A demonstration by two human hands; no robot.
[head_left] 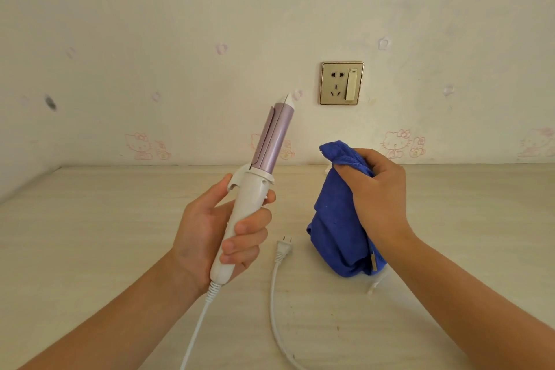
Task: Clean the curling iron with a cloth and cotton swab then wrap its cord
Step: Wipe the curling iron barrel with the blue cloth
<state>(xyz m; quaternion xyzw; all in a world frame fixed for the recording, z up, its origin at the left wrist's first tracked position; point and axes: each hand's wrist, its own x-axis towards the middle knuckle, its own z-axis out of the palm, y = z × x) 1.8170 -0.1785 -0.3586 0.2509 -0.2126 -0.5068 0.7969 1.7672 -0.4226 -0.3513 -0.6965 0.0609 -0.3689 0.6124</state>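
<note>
Nearest you, the white cord (271, 294) loops across the pale surface (90, 234), and its plug (284, 246) lies loose between your arms. Your left grip (219, 228) is clamped round the white handle of the curling iron (271, 144), whose lilac barrel tilts up and away to the right. Your right grip (378, 195) is bunched tight on the blue cloth (333, 225), which hangs down near the iron without touching it. Beyond, a socket (341, 83) sits on the wall.
</note>
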